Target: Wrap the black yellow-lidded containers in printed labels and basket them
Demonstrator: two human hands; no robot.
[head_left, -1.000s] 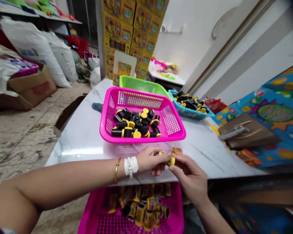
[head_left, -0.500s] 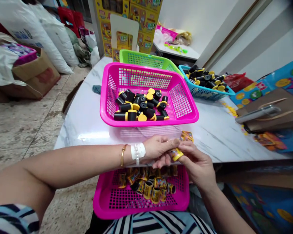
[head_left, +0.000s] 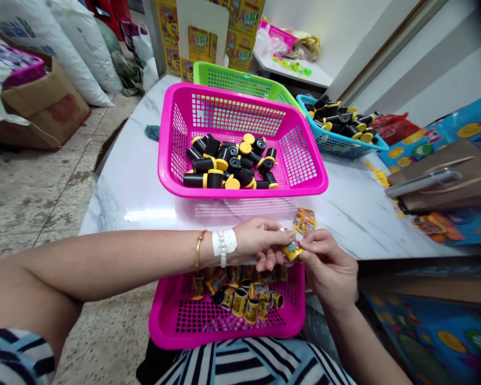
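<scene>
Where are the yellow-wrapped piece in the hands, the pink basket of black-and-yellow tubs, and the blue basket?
Yellow-wrapped piece [head_left: 292, 250]: head view, on its printed side.
Pink basket [head_left: 244, 193]: head view, on the near rim.
Blue basket [head_left: 339, 141]: head view, on the front mesh wall.

The head camera looks forward and down at the nearby hands [head_left: 332, 267].

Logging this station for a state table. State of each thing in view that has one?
Left hand: closed on the yellow-labelled piece
Right hand: pinching the same piece
Yellow-labelled piece: tilted, held between both hands
Labels: lying on the table
Upper pink basket: partly filled, black-and-yellow tubes jumbled
Lower pink basket: partly filled, labelled pieces jumbled
Blue basket: heaped
Green basket: contents hidden
Cardboard box: open-topped
</scene>
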